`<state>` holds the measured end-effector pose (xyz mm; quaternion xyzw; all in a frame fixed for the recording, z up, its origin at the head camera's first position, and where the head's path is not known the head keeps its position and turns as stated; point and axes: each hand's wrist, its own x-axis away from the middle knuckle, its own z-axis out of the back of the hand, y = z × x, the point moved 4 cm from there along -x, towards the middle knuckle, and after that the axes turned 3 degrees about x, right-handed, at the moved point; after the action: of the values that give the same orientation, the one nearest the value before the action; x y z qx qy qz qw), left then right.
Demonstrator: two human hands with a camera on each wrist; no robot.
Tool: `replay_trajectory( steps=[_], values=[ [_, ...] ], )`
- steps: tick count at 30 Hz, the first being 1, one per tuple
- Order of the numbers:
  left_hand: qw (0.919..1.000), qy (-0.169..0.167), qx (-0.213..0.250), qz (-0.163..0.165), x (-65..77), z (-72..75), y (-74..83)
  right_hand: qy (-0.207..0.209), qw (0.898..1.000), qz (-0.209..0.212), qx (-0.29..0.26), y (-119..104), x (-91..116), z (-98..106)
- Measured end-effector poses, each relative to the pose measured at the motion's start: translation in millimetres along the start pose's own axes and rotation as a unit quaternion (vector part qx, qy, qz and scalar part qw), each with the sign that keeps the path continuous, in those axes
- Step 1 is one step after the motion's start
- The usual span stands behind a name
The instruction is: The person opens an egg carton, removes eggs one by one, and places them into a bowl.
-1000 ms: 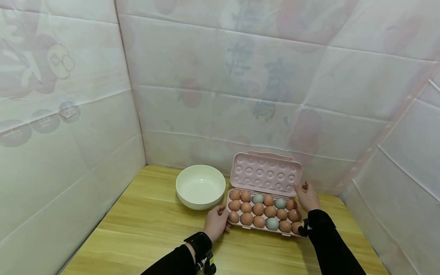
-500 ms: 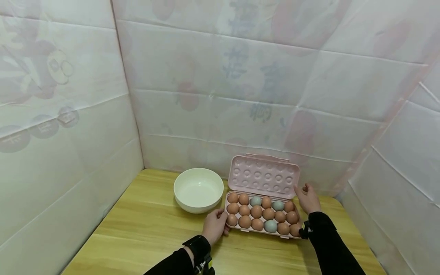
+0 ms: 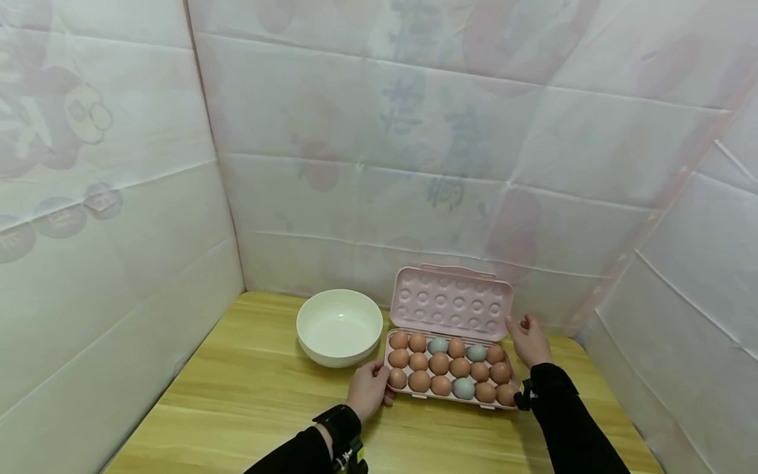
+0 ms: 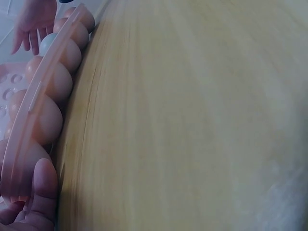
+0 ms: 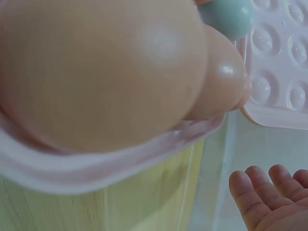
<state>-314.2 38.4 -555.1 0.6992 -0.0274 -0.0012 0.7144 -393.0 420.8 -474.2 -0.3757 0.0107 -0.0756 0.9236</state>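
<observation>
A pink plastic egg carton [image 3: 453, 297] stands on the table with its lid raised against the back wall. Brown eggs [image 3: 438, 363] fill its rows, with a few pale blue-green eggs [image 3: 463, 388] among them. My left hand [image 3: 367, 390] grips the carton's front left corner; in the left wrist view its thumb [image 4: 45, 180] lies beside the end egg. By the lid's lower right corner is my right hand [image 3: 530, 341], which holds nothing. Its fingers [image 5: 260, 190] are loosely bent and apart from the carton in the right wrist view.
A cream-white bowl [image 3: 339, 326] with nothing in it stands left of the carton. The wood-grain table [image 3: 249, 382] is bounded by white sheet walls [image 3: 308, 197] at the back and on both sides.
The head view has shifted slightly. My right hand overlaps the lid's edge a little less than before; the left hand stays at the carton's corner, and the bowl and eggs keep their places.
</observation>
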Motion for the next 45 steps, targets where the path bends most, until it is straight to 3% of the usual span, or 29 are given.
replay_trajectory(
  steps=[24,35,45],
  values=[
    [0.9997,-0.018,-0.017,0.000,-2.0,7.4,0.2,0.016,1.000,0.014,0.003,3,0,6],
    [0.9991,-0.040,0.013,0.007,5.0,11.2,1.7,0.055,0.998,0.028,-0.023,-5,17,18],
    [0.9988,-0.047,-0.007,0.014,7.4,13.7,3.1,0.091,0.993,0.061,-0.038,-16,47,15]
  ],
)
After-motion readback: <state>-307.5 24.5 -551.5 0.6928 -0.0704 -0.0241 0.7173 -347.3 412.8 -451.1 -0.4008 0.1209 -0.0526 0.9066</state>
